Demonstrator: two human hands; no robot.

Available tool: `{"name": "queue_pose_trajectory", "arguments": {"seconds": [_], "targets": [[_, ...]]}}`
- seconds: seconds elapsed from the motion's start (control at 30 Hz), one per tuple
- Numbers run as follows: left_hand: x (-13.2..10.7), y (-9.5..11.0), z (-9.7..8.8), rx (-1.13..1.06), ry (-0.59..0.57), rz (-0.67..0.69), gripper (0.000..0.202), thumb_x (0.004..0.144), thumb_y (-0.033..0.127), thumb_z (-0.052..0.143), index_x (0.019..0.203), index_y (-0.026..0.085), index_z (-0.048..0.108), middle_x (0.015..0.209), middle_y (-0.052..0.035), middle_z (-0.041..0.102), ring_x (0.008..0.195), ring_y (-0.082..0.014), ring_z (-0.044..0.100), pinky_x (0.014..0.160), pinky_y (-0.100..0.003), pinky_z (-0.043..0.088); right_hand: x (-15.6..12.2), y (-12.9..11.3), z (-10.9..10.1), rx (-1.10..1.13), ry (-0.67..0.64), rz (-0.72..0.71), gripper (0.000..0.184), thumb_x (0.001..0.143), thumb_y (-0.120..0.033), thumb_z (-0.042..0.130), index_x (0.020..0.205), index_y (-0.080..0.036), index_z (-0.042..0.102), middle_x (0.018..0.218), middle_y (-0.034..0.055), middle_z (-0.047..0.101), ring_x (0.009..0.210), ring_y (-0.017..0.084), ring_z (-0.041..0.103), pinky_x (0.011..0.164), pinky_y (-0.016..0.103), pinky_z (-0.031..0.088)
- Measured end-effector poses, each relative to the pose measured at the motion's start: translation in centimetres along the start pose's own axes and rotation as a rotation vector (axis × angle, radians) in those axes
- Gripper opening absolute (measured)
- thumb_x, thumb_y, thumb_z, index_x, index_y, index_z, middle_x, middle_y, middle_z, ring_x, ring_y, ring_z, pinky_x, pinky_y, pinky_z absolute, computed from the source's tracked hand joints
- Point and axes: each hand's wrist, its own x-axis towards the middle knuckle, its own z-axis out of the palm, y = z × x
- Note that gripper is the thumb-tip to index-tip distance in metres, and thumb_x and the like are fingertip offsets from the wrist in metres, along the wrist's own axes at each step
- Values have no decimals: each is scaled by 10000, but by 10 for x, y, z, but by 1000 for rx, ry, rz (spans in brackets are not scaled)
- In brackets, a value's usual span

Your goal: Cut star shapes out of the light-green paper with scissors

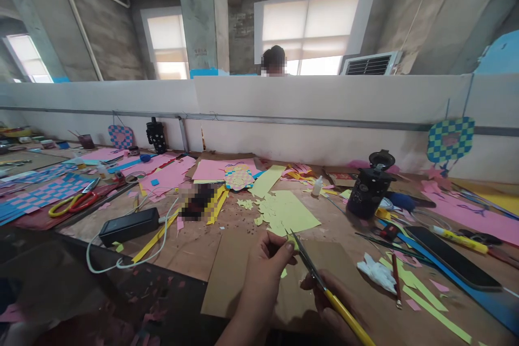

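Note:
My left hand (265,262) is closed, pinching a small pale yellow-green paper piece (292,242) between thumb and fingers. In my right hand (330,294) is a pair of scissors (312,267) with a yellow handle, its slim dark blades pointing up and away at the paper. The blade tips are slightly apart, close to the left thumb; whether they touch the paper I cannot tell. Below both hands lies a brown cardboard sheet (227,265). Just beyond it rests a larger yellow-green sheet (298,211) with a jagged left edge, near small cut-out shapes (245,204).
A black power bank (130,226) with a white cable lies left, near red-and-yellow-handled scissors (77,203). A black bottle (370,192) with its lid up stands right. Further right are a phone (452,257), a crumpled tissue (377,273) and paper strips. A white partition (324,100) runs behind.

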Motion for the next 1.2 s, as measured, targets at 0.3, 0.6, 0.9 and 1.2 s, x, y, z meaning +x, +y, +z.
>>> {"name": "queue_pose_trajectory", "arguments": {"seconds": [0.3, 0.6, 0.9, 1.2], "targets": [[-1, -4, 0, 30, 11, 15, 314, 635, 338, 843, 688, 168, 584, 662, 21, 620, 614, -117, 579, 634, -238, 438, -1, 4, -1, -15, -14, 5, 407, 853, -620, 625, 1041, -265, 688, 719, -3, 564, 668, 200, 538, 644, 294, 454], [0, -8, -1, 55, 21, 8, 299, 661, 344, 822, 713, 174, 582, 664, 11, 636, 628, -127, 589, 640, -241, 424, 0, 11, 1, -16, 27, -20, 334, 851, -559, 661, 1022, -274, 700, 725, -3, 587, 636, 186, 510, 622, 297, 441], [-1, -10, -2, 23, 18, 9, 287, 669, 335, 817, 712, 169, 587, 673, 14, 626, 640, -127, 587, 669, -251, 442, -1, 13, 0, 0, 29, -2, 387, 851, -567, 664, 1096, -270, 705, 726, -6, 559, 638, 194, 518, 611, 299, 434], [-4, -9, 0, -56, 37, -27, 273, 662, 324, 824, 714, 165, 608, 686, 15, 624, 633, -120, 562, 648, -240, 435, -1, 20, 1, -9, 15, -6, 404, 875, -553, 645, 1118, -231, 674, 738, -3, 544, 661, 194, 549, 612, 279, 451]]}}
